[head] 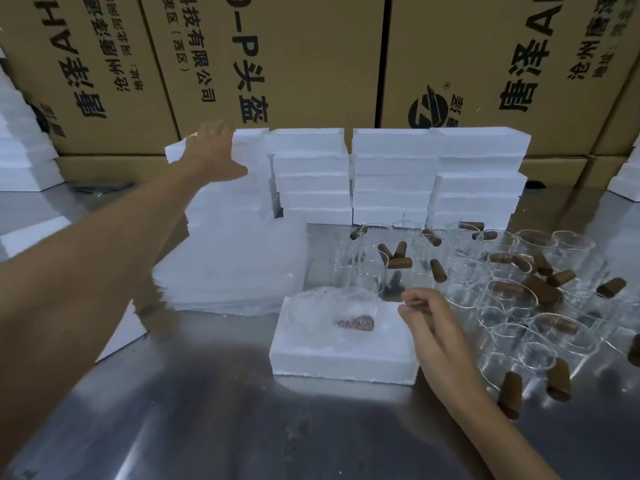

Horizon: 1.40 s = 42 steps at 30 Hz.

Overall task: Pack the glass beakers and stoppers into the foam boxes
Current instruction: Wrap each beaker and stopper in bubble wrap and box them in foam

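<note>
A shiny metal table (225,410) carries everything. Near its middle lies an open foam box (343,355) holding a bubble-wrapped bundle. Just left of that box sits a flat stack of white foam sheets (235,271), and behind it, against the cardboard cartons, stand piles of foam boxes (394,174). To the right of the open box is a crowd of clear glass beakers (512,306), with brown stoppers (540,289) scattered among and inside them. More foam pieces (31,237) lie far left of the box.
</note>
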Available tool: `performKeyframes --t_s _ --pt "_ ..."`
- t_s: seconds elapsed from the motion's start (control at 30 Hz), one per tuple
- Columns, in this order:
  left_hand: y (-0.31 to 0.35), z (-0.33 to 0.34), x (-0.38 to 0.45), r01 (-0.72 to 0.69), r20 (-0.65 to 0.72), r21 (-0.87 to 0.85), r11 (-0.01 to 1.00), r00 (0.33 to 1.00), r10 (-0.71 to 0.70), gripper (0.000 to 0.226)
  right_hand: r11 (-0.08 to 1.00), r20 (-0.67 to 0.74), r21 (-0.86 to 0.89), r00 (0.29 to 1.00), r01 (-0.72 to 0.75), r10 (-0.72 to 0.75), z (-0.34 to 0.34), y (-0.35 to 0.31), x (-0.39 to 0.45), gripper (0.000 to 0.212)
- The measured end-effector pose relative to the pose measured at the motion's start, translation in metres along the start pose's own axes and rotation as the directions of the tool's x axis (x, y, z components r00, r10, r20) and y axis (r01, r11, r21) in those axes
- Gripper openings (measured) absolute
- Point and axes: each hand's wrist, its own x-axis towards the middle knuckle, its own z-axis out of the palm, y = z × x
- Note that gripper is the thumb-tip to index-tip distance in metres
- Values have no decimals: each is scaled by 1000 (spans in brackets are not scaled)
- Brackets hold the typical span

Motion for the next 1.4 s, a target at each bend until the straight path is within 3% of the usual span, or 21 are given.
performKeyframes --t_s 0.1,0.17,0.27,0.33,0.6,0.83,1.13,1.27,1.4 --pt "-9 14 12 -9 69 -15 1000 998 10 73 1000 1 20 1000 -11 11 0 0 0 21" --pt "-12 20 11 -46 -22 -10 999 999 46 67 1000 0 26 1000 -17 17 0 0 0 22" --pt "-16 21 2 -119 -167 144 983 976 142 53 999 6 32 1000 -21 21 -1 -1 -1 21" --pt "-16 18 -6 -144 -236 177 974 954 184 43 999 9 37 1000 -27 26 -1 -1 -1 12" --pt "-6 -2 -29 -292 -348 119 949 883 316 17 998 -4 50 999 -37 37 -2 -5 -4 6" --pt "7 -10 -33 -310 -243 229 923 900 363 19 998 -23 41 998 -53 54 -1 -5 -3 5" --pt "56 -49 -92 -383 -264 314 869 844 467 22 998 -35 38 998 -56 57 -2 -6 -4 6" --pt "99 -69 -162 -468 -203 221 856 836 510 18 997 -39 37 996 -74 75 -4 -8 -6 9" --pt "142 -71 -225 -595 -112 157 788 783 612 13 996 -74 49 994 -77 80 -6 -12 -9 19"
